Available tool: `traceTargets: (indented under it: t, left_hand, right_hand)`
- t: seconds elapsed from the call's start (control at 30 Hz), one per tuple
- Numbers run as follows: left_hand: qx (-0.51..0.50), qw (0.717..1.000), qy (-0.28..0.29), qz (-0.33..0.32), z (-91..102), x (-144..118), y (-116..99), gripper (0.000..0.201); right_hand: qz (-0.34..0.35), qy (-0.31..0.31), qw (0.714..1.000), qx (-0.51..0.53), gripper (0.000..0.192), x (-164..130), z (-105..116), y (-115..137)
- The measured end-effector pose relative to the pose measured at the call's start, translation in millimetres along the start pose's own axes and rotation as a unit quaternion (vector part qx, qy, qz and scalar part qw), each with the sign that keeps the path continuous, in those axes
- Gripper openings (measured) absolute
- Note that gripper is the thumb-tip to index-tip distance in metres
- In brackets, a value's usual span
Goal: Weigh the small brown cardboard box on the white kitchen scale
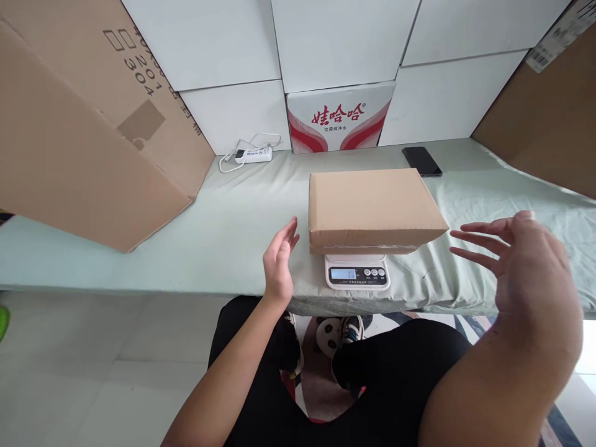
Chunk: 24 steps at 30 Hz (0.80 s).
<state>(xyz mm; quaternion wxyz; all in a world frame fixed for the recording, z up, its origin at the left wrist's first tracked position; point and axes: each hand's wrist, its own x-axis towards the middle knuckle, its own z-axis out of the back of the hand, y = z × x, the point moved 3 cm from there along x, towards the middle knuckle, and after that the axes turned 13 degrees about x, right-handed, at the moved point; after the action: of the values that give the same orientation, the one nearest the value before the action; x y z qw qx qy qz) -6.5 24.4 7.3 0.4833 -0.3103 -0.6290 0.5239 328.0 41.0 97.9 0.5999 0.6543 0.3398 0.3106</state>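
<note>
A closed brown cardboard box rests on a small white digital scale near the front edge of a table covered in pale green cloth. The scale's display is lit. My left hand hovers open just left of the box, palm facing it, not touching. My right hand is open to the right of the box, fingers spread and pointing toward it, a short gap away. Neither hand holds anything.
A large cardboard carton leans at the left. A red-and-white printed carton stands against the white wall behind the box. A white power strip with cable and a black phone lie at the back. Another brown carton stands right.
</note>
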Motion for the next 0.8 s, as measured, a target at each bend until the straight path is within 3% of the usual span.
traceTargets:
  t: [0.13, 0.6, 0.8]
  left_hand:
    - [0.007, 1.000, -0.011, 0.003, 1.7, 4, 1, 0.061]
    - [0.002, 0.999, -0.036, 0.016, 4.7, 10, 6, 0.058]
    - [0.011, 0.999, -0.031, 0.019, 3.5, 11, 6, 0.059]
  right_hand:
    - [0.019, 0.009, 0.999, -0.040, 0.015, -9, 2, 7]
    - [0.017, -0.012, 0.999, -0.045, 0.022, -10, 1, 9]
    - [0.032, 0.016, 0.996, -0.077, 0.022, -9, 2, 5]
